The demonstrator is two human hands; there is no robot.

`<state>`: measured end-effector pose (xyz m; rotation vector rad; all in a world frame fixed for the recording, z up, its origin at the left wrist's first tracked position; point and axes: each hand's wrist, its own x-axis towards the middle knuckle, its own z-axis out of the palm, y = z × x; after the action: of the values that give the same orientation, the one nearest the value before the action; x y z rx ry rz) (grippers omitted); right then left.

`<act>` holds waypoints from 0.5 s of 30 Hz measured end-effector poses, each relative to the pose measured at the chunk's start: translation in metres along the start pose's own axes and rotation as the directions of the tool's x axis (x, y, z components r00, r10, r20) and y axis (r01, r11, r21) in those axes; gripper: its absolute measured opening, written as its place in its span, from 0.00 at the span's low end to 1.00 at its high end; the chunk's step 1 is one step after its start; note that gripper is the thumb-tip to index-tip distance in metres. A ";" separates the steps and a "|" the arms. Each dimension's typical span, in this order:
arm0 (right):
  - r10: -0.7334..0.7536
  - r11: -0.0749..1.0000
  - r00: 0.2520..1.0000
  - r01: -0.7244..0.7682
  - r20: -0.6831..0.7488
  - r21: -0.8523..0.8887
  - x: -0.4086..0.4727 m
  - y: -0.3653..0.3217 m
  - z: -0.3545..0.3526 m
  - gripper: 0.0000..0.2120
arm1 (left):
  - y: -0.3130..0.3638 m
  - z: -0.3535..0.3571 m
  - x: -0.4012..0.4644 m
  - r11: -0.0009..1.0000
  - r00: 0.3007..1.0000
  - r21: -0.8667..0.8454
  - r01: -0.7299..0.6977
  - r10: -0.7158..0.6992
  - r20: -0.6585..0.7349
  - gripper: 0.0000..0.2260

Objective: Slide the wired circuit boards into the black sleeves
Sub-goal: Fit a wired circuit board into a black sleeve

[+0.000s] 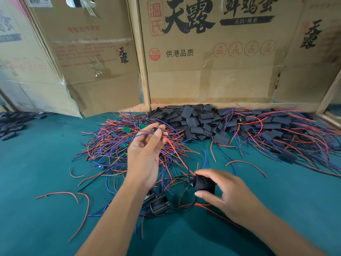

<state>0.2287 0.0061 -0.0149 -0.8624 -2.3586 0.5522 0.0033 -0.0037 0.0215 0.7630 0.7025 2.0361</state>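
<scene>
Over green table (46, 163), raised left hand (145, 154) pinches wired board (154, 129); right hand (227, 194) grips black sleeve (204, 183)

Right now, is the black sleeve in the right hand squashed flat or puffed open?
Puffed open. The black sleeve bulges round between the right hand's thumb and fingers, with red wires trailing from its left end.

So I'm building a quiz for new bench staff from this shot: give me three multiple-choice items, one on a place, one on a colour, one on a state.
1. Where is the pile of empty black sleeves?
A. by the cardboard wall
B. at the near edge
C. in a tray

2. What colour is the table mat?
A. grey
B. teal green
C. white

3. What does the right hand hold?
A. nothing
B. scissors
C. a black sleeve

Key: 1 A, the heap lies against the boxes; 2 B, the mat shows teal throughout; 3 C, fingers curl round it.
</scene>
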 end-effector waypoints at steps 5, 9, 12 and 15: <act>0.065 0.998 0.997 -0.064 -0.043 0.026 0.000 0.001 0.007 0.17 | -0.002 0.002 -0.001 1.000 1.000 -0.016 0.010 -0.010 0.003 0.10; 0.071 0.997 0.996 -0.069 -0.056 0.039 0.000 -0.001 0.011 0.21 | -0.004 0.004 -0.003 1.000 1.000 -0.004 0.014 -0.014 -0.003 0.10; 0.066 0.996 0.995 -0.060 -0.075 0.073 0.000 -0.002 0.014 0.21 | -0.004 0.006 -0.004 1.000 1.000 -0.004 0.019 -0.019 -0.007 0.10; 0.093 0.990 0.990 -0.080 -0.108 0.119 0.000 -0.003 0.017 0.21 | -0.005 0.008 -0.006 1.000 1.000 0.005 0.020 -0.020 -0.002 0.10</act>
<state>0.2167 0.0007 -0.0257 -0.9223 -2.1730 0.6496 0.0142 -0.0044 0.0216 0.7540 0.7140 2.0179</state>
